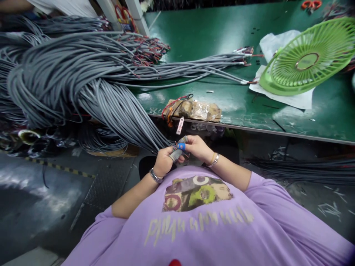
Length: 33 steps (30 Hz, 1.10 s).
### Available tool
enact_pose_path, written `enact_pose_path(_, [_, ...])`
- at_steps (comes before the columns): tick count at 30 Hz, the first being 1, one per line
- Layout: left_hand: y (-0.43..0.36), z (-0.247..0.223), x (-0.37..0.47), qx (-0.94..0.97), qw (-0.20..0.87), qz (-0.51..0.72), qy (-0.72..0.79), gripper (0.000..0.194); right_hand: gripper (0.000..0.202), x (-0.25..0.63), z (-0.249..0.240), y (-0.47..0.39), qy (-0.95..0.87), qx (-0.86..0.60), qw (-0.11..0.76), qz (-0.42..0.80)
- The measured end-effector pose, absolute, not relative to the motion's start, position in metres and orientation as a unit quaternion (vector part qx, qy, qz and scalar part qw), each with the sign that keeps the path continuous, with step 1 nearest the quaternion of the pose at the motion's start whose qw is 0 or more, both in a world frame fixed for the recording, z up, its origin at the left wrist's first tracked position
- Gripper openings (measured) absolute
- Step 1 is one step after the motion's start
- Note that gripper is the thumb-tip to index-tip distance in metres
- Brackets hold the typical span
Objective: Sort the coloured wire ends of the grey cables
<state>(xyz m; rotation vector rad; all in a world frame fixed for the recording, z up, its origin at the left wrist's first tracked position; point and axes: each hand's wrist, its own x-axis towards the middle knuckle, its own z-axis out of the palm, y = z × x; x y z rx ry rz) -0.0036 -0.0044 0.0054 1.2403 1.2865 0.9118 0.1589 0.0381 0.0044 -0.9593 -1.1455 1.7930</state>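
Observation:
Both of my hands meet in front of my chest, below the edge of the green table. My left hand (164, 161) is closed on the end of a grey cable, its thumb wrapped in grey tape. Beside it, touching, my right hand (197, 147) pinches thin wires at the same cable end, with blue and grey tape on its fingers. A thick bundle of grey cables (119, 111) hangs off the table and runs down to my hands. The exact grip is partly hidden by the fingers.
More grey cables (61, 62) are heaped at the left, with stripped ends on the green table (199, 33). A taped cardboard piece (206, 111) lies at the table's edge. A green fan (307, 61) stands at the right, and orange-handled scissors (311, 5) lie farther back.

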Motion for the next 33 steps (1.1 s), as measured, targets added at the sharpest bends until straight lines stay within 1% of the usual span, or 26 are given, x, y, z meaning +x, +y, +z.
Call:
enact_pose_path(2, [-0.006, 0.002, 0.0, 0.447, 0.571, 0.431, 0.538, 0.031, 0.034, 0.157, 0.005, 0.039, -0.436, -0.385, 0.399, 0.709])
enact_pose_path(7, [-0.005, -0.001, 0.004, 0.372, 0.58, 0.494, 0.53, 0.032, 0.04, 0.154, 0.006, 0.04, -0.405, -0.403, 0.408, 0.713])
enact_pose_path(13, [-0.004, -0.007, 0.004, 0.351, 0.573, 0.514, 0.533, 0.033, 0.044, 0.151, 0.008, 0.04, -0.396, -0.402, 0.417, 0.712])
enact_pose_path(20, [-0.003, -0.01, 0.003, 0.354, 0.549, 0.529, 0.542, 0.03, 0.047, 0.15, 0.007, 0.04, -0.388, -0.415, 0.418, 0.709])
enact_pose_path(27, [-0.003, -0.005, 0.005, 0.327, 0.547, 0.548, 0.542, 0.034, 0.046, 0.151, 0.006, 0.035, -0.412, -0.4, 0.415, 0.705])
enact_pose_path(31, [-0.002, 0.001, 0.005, 0.317, 0.542, 0.563, 0.538, 0.033, 0.043, 0.157, -0.001, 0.033, -0.422, -0.38, 0.404, 0.717])
enact_pose_path(33, [-0.001, 0.006, 0.004, 0.317, 0.54, 0.567, 0.536, 0.032, 0.043, 0.162, -0.005, 0.036, -0.403, -0.381, 0.423, 0.717])
